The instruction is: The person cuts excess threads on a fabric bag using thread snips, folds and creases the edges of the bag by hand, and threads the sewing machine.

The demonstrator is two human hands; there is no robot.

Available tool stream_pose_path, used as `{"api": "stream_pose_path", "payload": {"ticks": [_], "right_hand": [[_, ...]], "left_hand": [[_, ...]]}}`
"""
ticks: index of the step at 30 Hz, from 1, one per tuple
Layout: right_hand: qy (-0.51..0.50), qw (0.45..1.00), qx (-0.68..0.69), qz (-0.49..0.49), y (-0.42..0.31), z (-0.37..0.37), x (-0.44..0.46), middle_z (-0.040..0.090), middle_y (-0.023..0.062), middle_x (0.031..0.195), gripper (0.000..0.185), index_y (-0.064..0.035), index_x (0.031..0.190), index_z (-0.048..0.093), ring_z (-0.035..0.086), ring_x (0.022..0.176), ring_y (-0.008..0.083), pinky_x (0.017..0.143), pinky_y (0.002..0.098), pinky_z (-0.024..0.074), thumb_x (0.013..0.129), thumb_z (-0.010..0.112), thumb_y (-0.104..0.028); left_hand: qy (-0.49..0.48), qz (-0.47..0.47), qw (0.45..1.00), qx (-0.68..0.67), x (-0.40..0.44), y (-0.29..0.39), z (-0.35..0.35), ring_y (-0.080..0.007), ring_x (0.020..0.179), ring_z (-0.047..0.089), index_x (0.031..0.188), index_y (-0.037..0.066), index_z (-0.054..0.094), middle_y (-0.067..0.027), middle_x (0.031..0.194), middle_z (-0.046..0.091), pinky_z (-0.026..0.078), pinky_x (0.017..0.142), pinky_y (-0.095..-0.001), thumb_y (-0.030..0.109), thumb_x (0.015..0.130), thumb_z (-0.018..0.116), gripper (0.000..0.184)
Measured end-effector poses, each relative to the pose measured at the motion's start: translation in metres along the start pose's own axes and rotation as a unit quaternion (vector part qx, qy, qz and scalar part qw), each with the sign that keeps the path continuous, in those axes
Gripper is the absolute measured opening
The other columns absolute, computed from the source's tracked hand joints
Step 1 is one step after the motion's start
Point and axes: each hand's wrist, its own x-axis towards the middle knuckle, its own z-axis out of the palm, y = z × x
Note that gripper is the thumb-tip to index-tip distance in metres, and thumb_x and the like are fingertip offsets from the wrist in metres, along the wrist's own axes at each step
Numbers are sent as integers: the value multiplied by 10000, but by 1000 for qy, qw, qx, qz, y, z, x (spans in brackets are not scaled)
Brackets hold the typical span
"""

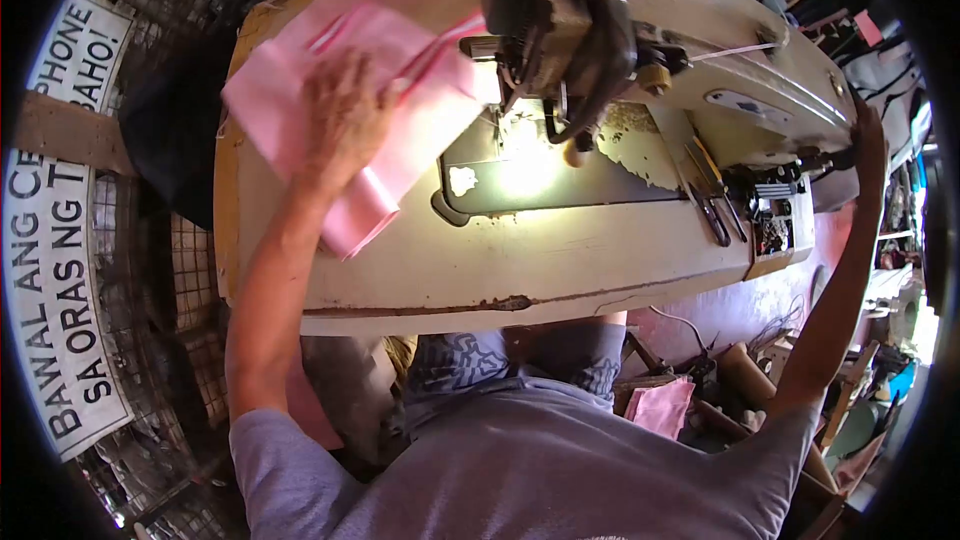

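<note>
My left hand (345, 120) lies flat with fingers spread on a piece of pink fabric (430, 125) at the left of the sewing machine bed. The fabric has a red and white striped trim (425, 55) and one folded lower corner. Its right edge reaches close to the needle area under the machine head (560, 35), where a lamp glares. Far to the right, my right hand (868, 135) is at the handwheel (846, 156) on the end of the sewing machine (740, 50); its fingers appear curled round the rim, partly hidden.
Scissors (712, 215) and a thin yellow-handled tool (705, 162) lie on the table (560, 265), beside a small box of bobbins and parts (775, 230). More pink fabric pieces (660, 407) sit below on the right. A lettered sign (65, 290) hangs on wire mesh at left.
</note>
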Motion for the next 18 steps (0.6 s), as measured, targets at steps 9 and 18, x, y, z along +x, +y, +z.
{"api": "stream_pose_path", "payload": {"ticks": [9,18], "right_hand": [[318,861,150,367,-134,40,-67,597,301,972,482,1,1063,578,564,935,507,826,557,437,1029,427,-455],[156,966,154,139,-278,6,-166,599,167,1283,325,-56,1254,625,614,1092,327,932,434,493,941,639,-139]], "left_hand": [[-101,-106,986,77,-93,16,-58,-443,1273,451,1393,27,494,-174,1442,444,402,994,-603,501,967,515,638],[-114,-102,987,56,-123,40,-103,-366,1153,504,1324,27,541,-143,1265,512,494,866,-536,515,899,627,652]]}}
